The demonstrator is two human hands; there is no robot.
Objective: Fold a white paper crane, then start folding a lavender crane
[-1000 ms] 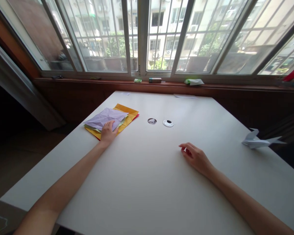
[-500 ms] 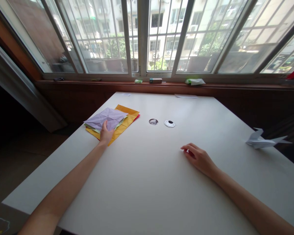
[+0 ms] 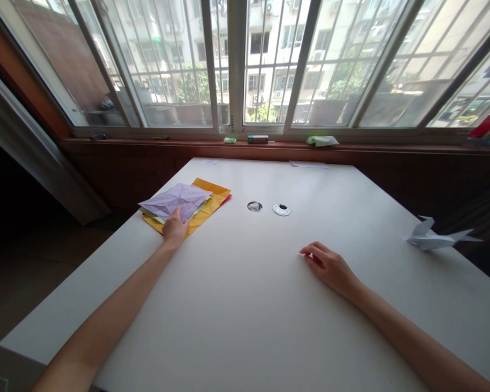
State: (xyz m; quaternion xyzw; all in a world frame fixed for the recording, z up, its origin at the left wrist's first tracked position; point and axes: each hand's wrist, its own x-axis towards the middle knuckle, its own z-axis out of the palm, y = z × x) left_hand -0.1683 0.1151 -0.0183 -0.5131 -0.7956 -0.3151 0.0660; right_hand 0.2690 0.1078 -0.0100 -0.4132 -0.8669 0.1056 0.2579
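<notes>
The right hand [image 3: 329,267] lies nearest, palm down on the bare white table [image 3: 245,305], fingers loosely curled and holding nothing; its fingertips point toward ten o'clock. Open tabletop spreads all round it, with nothing close enough to touch.

Farther out, at about eleven o'clock from the viewer, the left hand [image 3: 173,228] rests on the near corner of the lilac sheet [image 3: 175,199], thumb and fingers pinching that corner. This hand is plainly the nearer one to the paper; the right hand is well apart from it, off at four o'clock. The lilac sheet tops a stack of coloured paper [image 3: 210,202], orange showing widest, with a pale green edge and a red sliver peeking out. The stack's long axis runs from seven to one o'clock, and its left corner sits just beside the table's left edge, so free room lies to the right and toward the viewer.

Beyond the stack, at one o'clock from the left hand, are two round fittings [image 3: 281,209] in the tabletop. Far at the right edge stands a folded paper crane [image 3: 433,237].
</notes>
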